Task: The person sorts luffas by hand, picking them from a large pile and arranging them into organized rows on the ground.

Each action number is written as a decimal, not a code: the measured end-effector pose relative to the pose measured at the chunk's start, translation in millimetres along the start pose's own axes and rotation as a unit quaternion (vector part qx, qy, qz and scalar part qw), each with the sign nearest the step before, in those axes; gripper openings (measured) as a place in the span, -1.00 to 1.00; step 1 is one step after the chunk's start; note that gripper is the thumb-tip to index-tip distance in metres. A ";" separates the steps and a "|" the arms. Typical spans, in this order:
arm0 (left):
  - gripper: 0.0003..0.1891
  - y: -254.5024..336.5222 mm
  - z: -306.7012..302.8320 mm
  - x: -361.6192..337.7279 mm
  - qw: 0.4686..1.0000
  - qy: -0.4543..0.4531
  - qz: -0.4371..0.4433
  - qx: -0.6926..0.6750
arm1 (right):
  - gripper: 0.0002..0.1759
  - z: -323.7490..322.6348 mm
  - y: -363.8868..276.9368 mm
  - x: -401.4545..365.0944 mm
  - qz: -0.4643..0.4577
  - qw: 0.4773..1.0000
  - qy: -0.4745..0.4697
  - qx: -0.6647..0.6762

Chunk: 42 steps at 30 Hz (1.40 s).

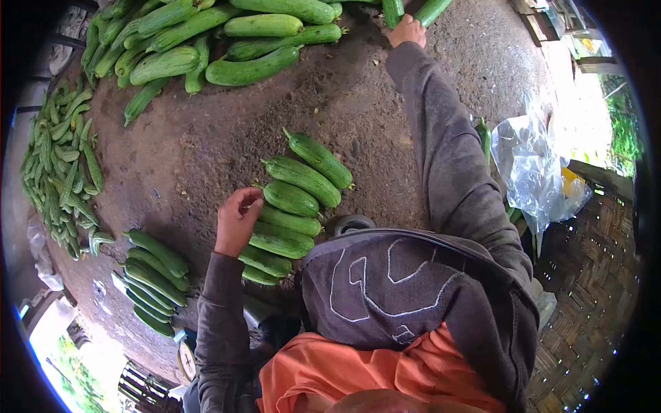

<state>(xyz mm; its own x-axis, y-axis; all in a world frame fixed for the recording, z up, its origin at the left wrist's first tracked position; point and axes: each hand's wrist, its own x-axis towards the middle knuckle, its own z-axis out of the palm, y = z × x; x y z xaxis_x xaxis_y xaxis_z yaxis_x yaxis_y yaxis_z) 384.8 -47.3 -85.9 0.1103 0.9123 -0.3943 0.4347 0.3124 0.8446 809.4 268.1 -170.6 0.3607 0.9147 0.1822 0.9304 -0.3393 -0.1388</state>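
Across a bare earth floor, a row of seven green cucumbers is laid side by side in front of the person, and the left hand is held beside the row's left edge. Its grip is loosely curled and nothing is held, with only a narrow gap left between thumb and fingers. Far ahead, the right hand is stretched to the near ends of one cucumber and a second cucumber; both seem to be touched, but whether the grip is closed on either cannot be told. To the left of these, a large heap of cucumbers is piled, and farther left a heap of small ridged gourds is spread. Another short row is set out beyond the left forearm. On the dark jacket, white outlined lettering is stitched, but no word can be read. At the right, a clear plastic bag is crumpled near a woven mat.
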 end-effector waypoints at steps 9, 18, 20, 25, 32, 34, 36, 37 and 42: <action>-0.80 -8.9 6.0 14.4 0.996 0.001 -0.027 -0.089 | -0.38 -55.4 7.4 -200.3 -0.147 0.904 -0.290 0.276; -0.80 14.1 9.1 16.3 0.997 -0.021 -0.001 -0.071 | -0.25 -47.1 -12.0 -246.2 -0.320 0.871 -0.334 0.164; -0.79 6.5 7.8 15.8 0.998 -0.010 -0.007 -0.060 | -0.25 -59.0 -31.1 -212.5 -0.328 0.869 -0.352 0.113; -0.80 5.3 -1.2 13.9 0.999 0.010 -0.017 -0.050 | -0.43 -51.1 -116.0 -143.3 -0.420 0.898 -0.078 0.110; -0.68 20.3 -18.2 27.8 0.985 0.021 0.120 0.125 | -0.48 -23.3 -157.6 -129.4 -0.457 0.885 -0.004 0.085; -0.56 29.5 -22.0 35.0 0.949 0.082 0.192 0.238 | -0.46 -29.0 -152.8 -133.7 -0.452 0.871 -0.082 0.172; -0.43 42.4 -27.3 45.8 0.905 0.128 0.237 0.330 | -0.46 -49.3 -151.8 -142.5 -0.457 0.839 -0.119 0.270; -0.36 49.7 -31.9 51.7 0.885 0.143 0.246 0.369 | -0.45 -68.1 -152.2 -145.9 -0.491 0.815 -0.120 0.284; -0.24 66.0 -53.3 64.1 0.914 0.045 0.220 0.339 | -0.40 -158.4 -152.0 -175.0 -0.562 0.713 -0.233 0.349</action>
<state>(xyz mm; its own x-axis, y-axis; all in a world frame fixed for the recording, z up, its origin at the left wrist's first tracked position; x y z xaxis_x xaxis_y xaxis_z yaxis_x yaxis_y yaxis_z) 372.9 45.9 -36.1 0.3470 0.9377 -0.0146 0.8230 -0.2970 0.4842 615.2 124.7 -27.2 -0.7984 0.5524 0.2397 0.2977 0.7081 -0.6403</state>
